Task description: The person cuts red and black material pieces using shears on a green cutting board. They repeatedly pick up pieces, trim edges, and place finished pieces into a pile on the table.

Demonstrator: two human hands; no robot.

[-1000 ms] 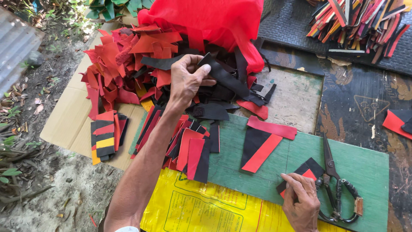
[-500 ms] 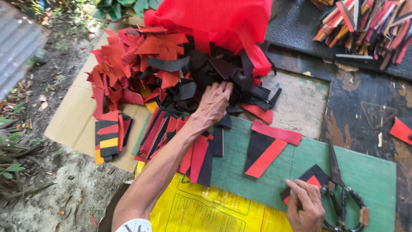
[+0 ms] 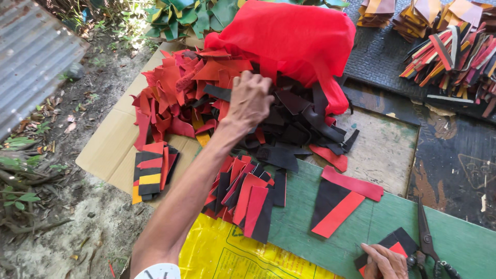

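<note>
Your left hand (image 3: 251, 99) sits in the upper middle of the frame, fingers curled down into the pile of red and black leather scraps (image 3: 217, 98); whether they grip a piece cannot be told. Just behind it bulges a red bag (image 3: 294, 39). Your right hand (image 3: 386, 261), at the bottom right, presses flat with fingers close together on a small black and red piece (image 3: 398, 242) lying on the green board (image 3: 465, 243), just beside the scissors (image 3: 428, 240).
</note>
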